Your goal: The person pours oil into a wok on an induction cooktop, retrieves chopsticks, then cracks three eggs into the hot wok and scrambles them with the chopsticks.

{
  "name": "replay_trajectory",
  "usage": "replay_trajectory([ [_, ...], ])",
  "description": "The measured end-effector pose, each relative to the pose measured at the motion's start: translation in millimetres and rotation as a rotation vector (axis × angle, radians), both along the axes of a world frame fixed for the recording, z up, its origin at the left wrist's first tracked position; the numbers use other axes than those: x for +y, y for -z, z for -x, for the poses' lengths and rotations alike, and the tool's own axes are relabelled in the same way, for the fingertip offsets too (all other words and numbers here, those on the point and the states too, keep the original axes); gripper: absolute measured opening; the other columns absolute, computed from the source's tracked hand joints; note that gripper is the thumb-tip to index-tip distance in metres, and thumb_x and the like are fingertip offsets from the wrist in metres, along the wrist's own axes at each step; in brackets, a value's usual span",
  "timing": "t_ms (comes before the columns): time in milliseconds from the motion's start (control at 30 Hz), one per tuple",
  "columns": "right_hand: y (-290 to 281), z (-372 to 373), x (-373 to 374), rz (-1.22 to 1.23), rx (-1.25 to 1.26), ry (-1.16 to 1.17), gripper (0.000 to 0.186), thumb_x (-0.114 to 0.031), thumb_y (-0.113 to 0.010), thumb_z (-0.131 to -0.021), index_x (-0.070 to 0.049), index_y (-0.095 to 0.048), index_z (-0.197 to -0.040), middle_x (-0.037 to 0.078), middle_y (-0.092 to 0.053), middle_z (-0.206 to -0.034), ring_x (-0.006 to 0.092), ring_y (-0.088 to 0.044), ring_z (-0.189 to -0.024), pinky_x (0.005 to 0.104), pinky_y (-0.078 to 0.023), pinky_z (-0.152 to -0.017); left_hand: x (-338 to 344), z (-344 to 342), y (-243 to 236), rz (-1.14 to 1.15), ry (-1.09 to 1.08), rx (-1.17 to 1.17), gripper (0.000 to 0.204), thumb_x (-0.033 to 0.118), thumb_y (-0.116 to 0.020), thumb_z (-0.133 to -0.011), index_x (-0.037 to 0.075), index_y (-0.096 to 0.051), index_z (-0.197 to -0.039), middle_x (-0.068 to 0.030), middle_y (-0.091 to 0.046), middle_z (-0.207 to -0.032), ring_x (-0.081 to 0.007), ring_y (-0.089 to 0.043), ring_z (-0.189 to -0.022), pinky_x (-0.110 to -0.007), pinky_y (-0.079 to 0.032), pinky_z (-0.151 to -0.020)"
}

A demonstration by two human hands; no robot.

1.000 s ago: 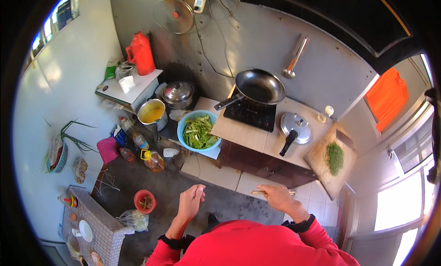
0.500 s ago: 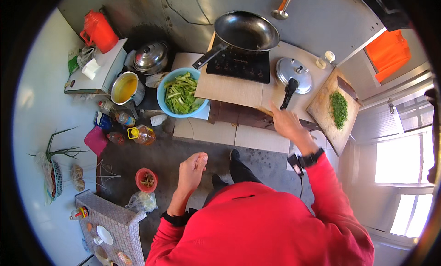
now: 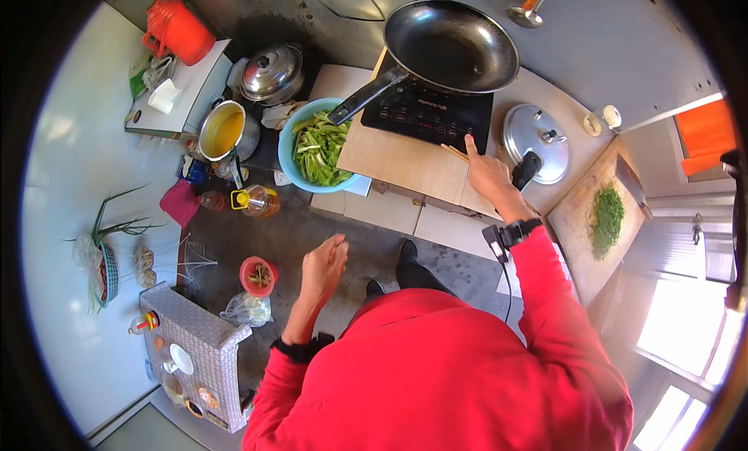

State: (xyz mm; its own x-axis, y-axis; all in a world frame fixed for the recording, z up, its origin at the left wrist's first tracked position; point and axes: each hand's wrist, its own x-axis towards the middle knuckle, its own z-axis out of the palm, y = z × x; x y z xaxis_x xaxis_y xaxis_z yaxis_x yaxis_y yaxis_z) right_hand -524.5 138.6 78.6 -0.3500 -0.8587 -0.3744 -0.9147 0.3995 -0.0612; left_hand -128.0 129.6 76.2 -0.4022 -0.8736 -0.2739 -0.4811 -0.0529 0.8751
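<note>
My right hand [image 3: 492,184] reaches to the induction cooktop [image 3: 428,117], its index fingertip on or just over the right end of the control panel. The other fingers are curled round wooden chopsticks [image 3: 453,152], whose ends stick out to the left. A black wok [image 3: 452,45] sits on the cooktop, its handle pointing to the lower left. Close to my right hand lies a silver pressure-cooker lid [image 3: 536,143] with a black handle. My left hand [image 3: 324,265] hangs in front of my body over the floor, fingers curled, with nothing visible in it.
Left of the cooktop stands a blue basin [image 3: 287,159] of cut greens [image 3: 321,153], beside a pot of yellow liquid [image 3: 226,131] and a lidded pot [image 3: 271,73]. At right, a cutting board [image 3: 573,209] holds chopped green herbs [image 3: 608,217] and a cleaver [image 3: 629,180]. An oil bottle [image 3: 257,201] stands below.
My right hand has moved up and forward to the cooktop's panel, index finger now stretched out. The whole view has shifted slightly. My left hand stays curled in front of me.
</note>
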Motion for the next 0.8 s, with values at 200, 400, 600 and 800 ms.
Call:
replay_trajectory([
  [200, -16, -17, 37, 0.131, -0.147, -0.063, 0.073, -0.006, -0.05, -0.089, -0.011, -0.022, -0.156, 0.027, -0.068, -0.085, 0.045, -0.066, -0.074, 0.0554, -0.051, -0.071, -79, 107, 27, 0.567, 0.261, -0.417, 0.066, 0.014, -0.058, -0.09, 0.01, -0.033, -0.151, -0.0187, -0.066, -0.071, -0.041, -0.064, -0.063, -0.05, -0.051, -0.058],
  [400, -37, -27, 78, 0.041, -0.279, -0.104, 0.07, -0.011, -0.052, -0.092, -0.013, -0.022, -0.156, 0.026, -0.068, -0.084, 0.0459, -0.065, -0.074, 0.0567, -0.051, -0.07, -139, 185, 34, 0.705, 0.34, -0.67, 0.082, 0.01, -0.058, -0.083, 0.008, -0.022, -0.156, -0.0157, -0.065, -0.066, -0.033, -0.065, -0.057, -0.048, -0.051, -0.055],
  [600, -53, -18, 90, 0.014, -0.346, -0.046, 0.07, -0.011, -0.054, -0.092, -0.014, -0.024, -0.155, 0.025, -0.069, -0.09, 0.0471, -0.065, -0.077, 0.0561, -0.051, -0.072, -148, 198, 45, 0.651, 0.413, -0.788, 0.083, 0.013, -0.059, -0.082, 0.005, -0.021, -0.156, -0.0146, -0.066, -0.066, -0.0322, -0.065, -0.058, -0.047, -0.052, -0.057],
  [800, -44, -18, 86, 0.051, -0.385, -0.099, 0.065, -0.012, -0.054, -0.092, -0.015, -0.03, -0.152, 0.024, -0.069, -0.092, 0.0466, -0.065, -0.077, 0.0562, -0.051, -0.071, -149, 197, 37, 0.618, 0.367, -0.773, 0.084, 0.013, -0.059, -0.082, 0.009, -0.021, -0.157, -0.0153, -0.067, -0.068, -0.0335, -0.066, -0.061, -0.049, -0.053, -0.061],
])
